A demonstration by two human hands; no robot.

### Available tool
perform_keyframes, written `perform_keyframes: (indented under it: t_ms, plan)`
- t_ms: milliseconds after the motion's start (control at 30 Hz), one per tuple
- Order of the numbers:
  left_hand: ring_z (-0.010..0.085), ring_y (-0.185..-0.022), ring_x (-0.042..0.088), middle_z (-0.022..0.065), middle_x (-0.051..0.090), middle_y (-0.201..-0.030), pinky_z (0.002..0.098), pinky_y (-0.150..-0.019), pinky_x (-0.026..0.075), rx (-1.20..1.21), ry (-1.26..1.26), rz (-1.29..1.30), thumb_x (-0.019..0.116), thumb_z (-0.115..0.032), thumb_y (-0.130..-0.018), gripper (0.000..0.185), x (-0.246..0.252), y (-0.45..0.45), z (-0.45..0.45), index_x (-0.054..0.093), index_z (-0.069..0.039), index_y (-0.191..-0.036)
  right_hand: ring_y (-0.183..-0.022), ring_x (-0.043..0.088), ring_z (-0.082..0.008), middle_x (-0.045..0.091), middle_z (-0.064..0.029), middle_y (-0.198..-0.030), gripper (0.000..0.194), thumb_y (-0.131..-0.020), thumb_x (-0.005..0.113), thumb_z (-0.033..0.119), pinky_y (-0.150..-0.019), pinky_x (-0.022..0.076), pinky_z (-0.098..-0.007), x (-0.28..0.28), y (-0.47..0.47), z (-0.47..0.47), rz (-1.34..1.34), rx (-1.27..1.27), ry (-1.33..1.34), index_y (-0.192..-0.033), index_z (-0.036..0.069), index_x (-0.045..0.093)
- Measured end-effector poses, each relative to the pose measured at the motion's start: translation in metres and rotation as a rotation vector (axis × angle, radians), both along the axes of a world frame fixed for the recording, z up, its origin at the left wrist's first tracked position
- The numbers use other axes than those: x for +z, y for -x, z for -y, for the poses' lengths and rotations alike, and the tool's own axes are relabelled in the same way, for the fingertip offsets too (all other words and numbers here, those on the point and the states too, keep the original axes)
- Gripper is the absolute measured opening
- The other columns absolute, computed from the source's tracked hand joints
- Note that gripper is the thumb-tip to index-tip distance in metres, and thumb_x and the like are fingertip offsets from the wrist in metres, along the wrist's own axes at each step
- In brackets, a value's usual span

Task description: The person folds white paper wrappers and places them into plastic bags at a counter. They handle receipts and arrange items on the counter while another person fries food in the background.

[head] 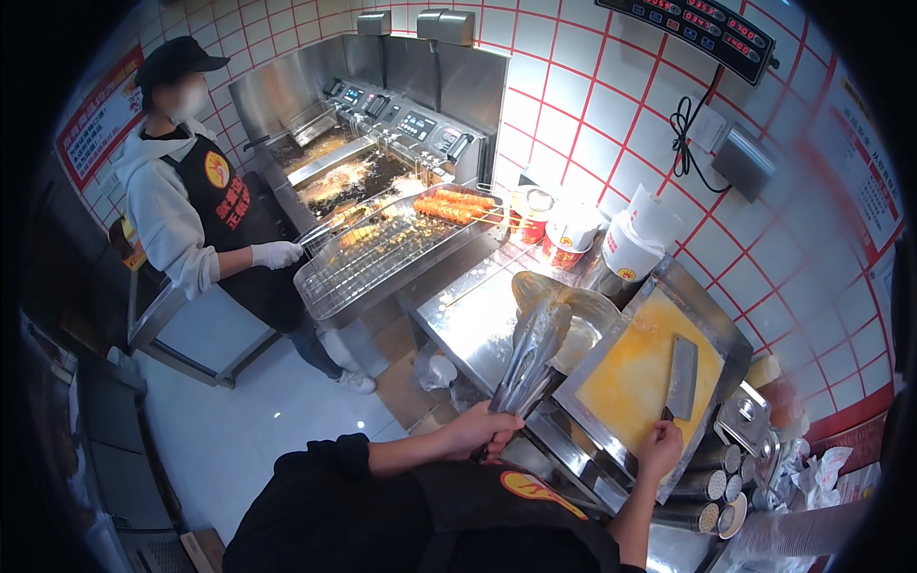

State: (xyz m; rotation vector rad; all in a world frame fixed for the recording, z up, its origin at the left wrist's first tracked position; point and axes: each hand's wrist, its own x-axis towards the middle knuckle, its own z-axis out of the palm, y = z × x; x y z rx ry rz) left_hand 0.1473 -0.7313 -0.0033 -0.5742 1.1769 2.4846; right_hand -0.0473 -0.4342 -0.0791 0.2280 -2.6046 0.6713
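My left hand (487, 431) grips the handles of stainless-steel tongs (534, 344), held upright with their broad, sauce-stained heads pointing away from me. Behind those heads sits a round metal bowl (584, 333), partly hidden. My right hand (660, 451) holds the dark handle of a cleaver (683, 376). Its wide blade lies over the right side of a yellow-stained cutting board (616, 365), which is set in a steel tray (573, 412). Whether the blade touches the board, I cannot tell.
A co-worker (208, 186) in a white glove holds tongs at a wire-racked tray (344, 286) bearing fried skewers (455, 204). Beyond are deep fryers (344, 179) with bubbling oil. Paper buckets (566, 236) line the wall. Metal shakers (706, 487) and steel lids (745, 412) crowd the right.
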Motion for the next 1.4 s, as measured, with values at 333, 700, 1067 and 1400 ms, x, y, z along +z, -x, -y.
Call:
perform_keyframes:
  t_ms: [333,700,1067,1400]
  plan:
    - [0.0100,-0.045,0.039,-0.0008,0.038,-0.053,0.0278,-0.042,0.036,-0.096,-0.022,0.022,0.053,-0.016,-0.086,0.018,0.001,0.016,0.045,0.044,-0.009,-0.073,-0.059,0.051,-0.0270,0.051,-0.0089,-0.063,0.004,-0.069,0.055,0.007,-0.055,0.0404,-0.0385,-0.003,0.001,0.002,0.014,-0.094,0.079,-0.071,0.008,0.059]
    - [0.0152,-0.045,0.038,0.0022,0.039,-0.058,0.0319,-0.045,0.036,-0.155,0.004,0.082,0.049,-0.021,-0.084,0.015,-0.001,0.050,0.082,0.042,-0.012,-0.076,-0.066,0.058,-0.0317,0.060,-0.0103,-0.066,0.008,-0.065,0.057,0.012,-0.063,0.0446,-0.0416,0.007,-0.015,0.012,-0.247,-0.174,0.314,-0.070,0.010,0.063]
    - [0.0093,-0.040,0.033,-0.0013,0.037,-0.053,0.0236,-0.037,0.030,-0.339,-0.024,-0.162,0.043,-0.029,-0.088,0.019,-0.004,0.129,-0.006,0.051,-0.012,-0.085,-0.052,0.058,-0.0206,0.058,-0.0079,-0.060,0.006,-0.069,0.056,0.007,-0.050,0.0455,-0.0305,-0.001,-0.180,-0.058,-0.204,-0.511,0.630,-0.072,0.009,0.061]
    - [0.0132,-0.048,0.034,0.0033,0.041,-0.058,0.0280,-0.046,0.030,-0.349,0.030,-0.060,0.044,-0.025,-0.090,0.020,0.019,0.112,-0.160,0.053,-0.008,-0.087,-0.045,0.051,-0.0173,0.050,-0.0064,-0.051,0.010,-0.076,0.058,0.011,-0.046,0.0402,-0.0303,-0.044,-0.268,-0.302,-0.301,-1.138,0.632,-0.085,0.008,0.059]
